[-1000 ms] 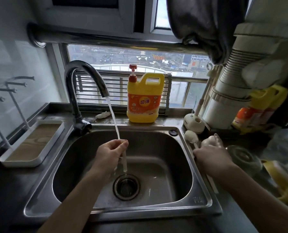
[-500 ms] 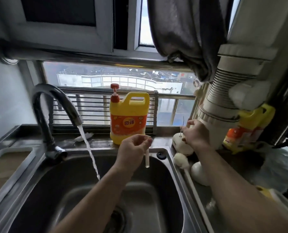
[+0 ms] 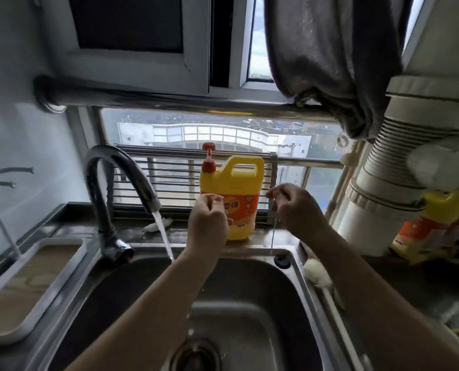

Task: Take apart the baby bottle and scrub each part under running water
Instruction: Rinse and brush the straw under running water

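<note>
Two-handed work just in front of the jug (image 3: 232, 194). Pinching a thin brush (image 3: 273, 228) in the curled fingertips of the right hand (image 3: 296, 207), just right of the jug, wire hanging straight down. Curling the left hand (image 3: 209, 220) against the jug's front label; cannot tell what lies inside those fingers, if anything. Judging by the pose, probably some small narrow part about to take the brush.

Running water (image 3: 164, 236) from the tap (image 3: 121, 188), left of the jug, falling into the sink (image 3: 263, 295) and reaching neither hand. Lying unused to the right of the jug and nearer than it, on the sink's edge: a sponge brush (image 3: 318, 274). Resting left of the jug, behind the stream: a small white lump (image 3: 157, 224), too blurred to name.

No bottle body, teat or ring anywhere in view, so cannot say where the bottle is or how many parts are already clean. Seems to be midway, at the fine-cleaning step. Left to do, at the least: work the thin brush through the part, bring both under the stream left of the jug, and rinse.
</note>
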